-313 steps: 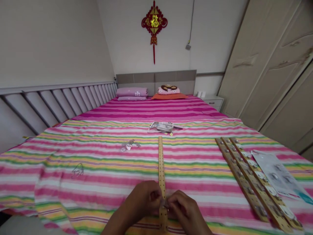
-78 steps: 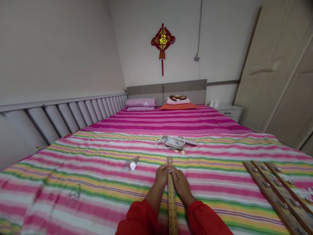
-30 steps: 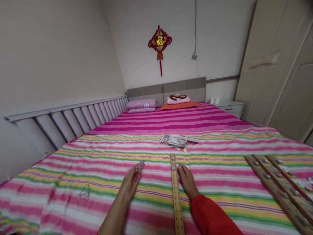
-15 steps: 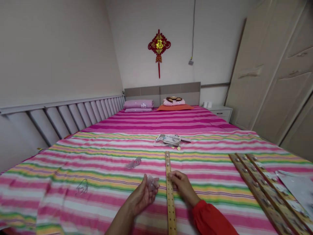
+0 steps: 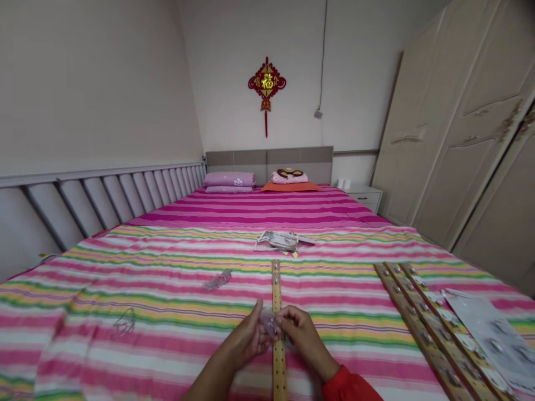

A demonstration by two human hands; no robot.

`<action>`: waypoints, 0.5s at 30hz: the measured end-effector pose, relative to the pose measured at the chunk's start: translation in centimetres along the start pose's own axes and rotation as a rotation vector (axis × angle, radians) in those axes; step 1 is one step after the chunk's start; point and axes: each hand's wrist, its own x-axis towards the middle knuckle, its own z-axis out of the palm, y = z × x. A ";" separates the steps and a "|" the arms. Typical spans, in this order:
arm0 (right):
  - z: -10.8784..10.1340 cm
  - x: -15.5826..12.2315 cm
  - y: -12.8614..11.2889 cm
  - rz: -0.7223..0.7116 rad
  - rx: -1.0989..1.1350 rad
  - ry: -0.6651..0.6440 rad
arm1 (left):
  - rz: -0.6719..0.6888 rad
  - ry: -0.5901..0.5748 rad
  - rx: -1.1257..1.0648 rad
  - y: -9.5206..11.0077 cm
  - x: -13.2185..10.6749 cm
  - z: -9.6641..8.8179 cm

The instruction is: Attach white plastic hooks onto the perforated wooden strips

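Observation:
My left hand (image 5: 252,333) is closed around a small clear plastic bag (image 5: 268,322), its contents too small to name. The fingers of my right hand (image 5: 298,328) are pinched together at the right side of this bag; what is between them is hidden. Beneath both hands a narrow wooden strip (image 5: 279,365) with rows of small holes lies lengthwise on the striped sheet. Two small shiny metal pieces (image 5: 276,273) sit near its far end. Another crumpled clear bag (image 5: 218,279) lies to the left of the strip.
Several wooden strips with metal pieces (image 5: 412,303) lie at the right, beside a clear packet (image 5: 493,334). Beyond the strip is a plastic-wrapped bundle (image 5: 279,240). A thin clear wrapper (image 5: 124,323) rests at the left. A padded rail (image 5: 104,203) borders the bed.
My right hand has left the strip and come to the plastic bag. My left hand has moved slightly right, bringing the bag over the strip. The view has shifted a little right.

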 end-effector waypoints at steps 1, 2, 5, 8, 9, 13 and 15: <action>-0.2 0.1 0.4 0.002 0.003 0.028 | 0.028 0.029 0.035 0.1 0.2 0.1; -0.3 0.3 0.8 0.009 0.011 0.058 | 0.062 0.072 0.069 0.1 0.5 0.2; -0.7 0.9 1.9 0.035 0.063 0.165 | 0.223 0.213 0.146 0.1 1.6 0.0; -0.7 1.6 2.8 0.071 0.119 0.238 | 0.385 0.266 0.176 -0.1 3.1 -0.3; -0.7 1.9 3.1 0.082 0.128 0.253 | 0.418 0.264 0.175 -0.2 3.6 -0.4; -0.7 2.9 3.9 0.075 0.093 0.293 | 0.470 0.283 0.138 -0.3 5.3 -0.5; -0.9 3.5 4.2 0.035 0.033 0.305 | 0.451 0.311 0.121 -0.1 6.1 -0.3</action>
